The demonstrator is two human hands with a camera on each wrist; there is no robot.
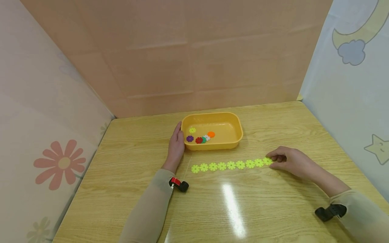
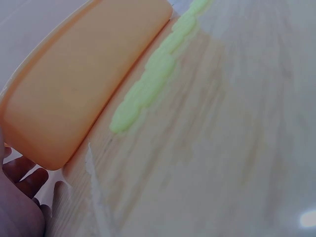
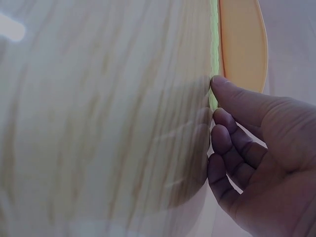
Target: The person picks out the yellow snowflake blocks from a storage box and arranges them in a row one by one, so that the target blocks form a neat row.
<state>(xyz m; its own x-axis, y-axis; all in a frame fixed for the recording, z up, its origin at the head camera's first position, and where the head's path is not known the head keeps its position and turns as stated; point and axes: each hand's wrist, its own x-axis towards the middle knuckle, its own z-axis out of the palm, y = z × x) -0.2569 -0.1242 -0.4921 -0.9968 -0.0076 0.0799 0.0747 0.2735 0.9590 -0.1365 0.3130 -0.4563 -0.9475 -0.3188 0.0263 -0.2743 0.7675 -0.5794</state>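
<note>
A row of joined yellow-green snowflake discs [image 1: 231, 165] lies flat on the wooden table. At its right end my right hand [image 1: 291, 162] pinches the last disc between thumb and fingers; in the right wrist view the thumb [image 3: 242, 98] and fingertips meet at the strip's edge. My left hand [image 1: 176, 146] rests against the left end of a yellow plastic basin [image 1: 225, 146], its fingers along the outer wall. In the left wrist view those fingers [image 2: 32, 180] are partly hidden by the palm and the basin.
Inside the basin, at its left, lie loose discs: yellow [image 1: 192, 130], purple [image 1: 189, 138], red [image 1: 199, 140], green, white [image 1: 207, 137] and orange [image 1: 211, 134]. A beige wall stands behind the table [image 1: 121, 162], with pale patterned walls at both sides.
</note>
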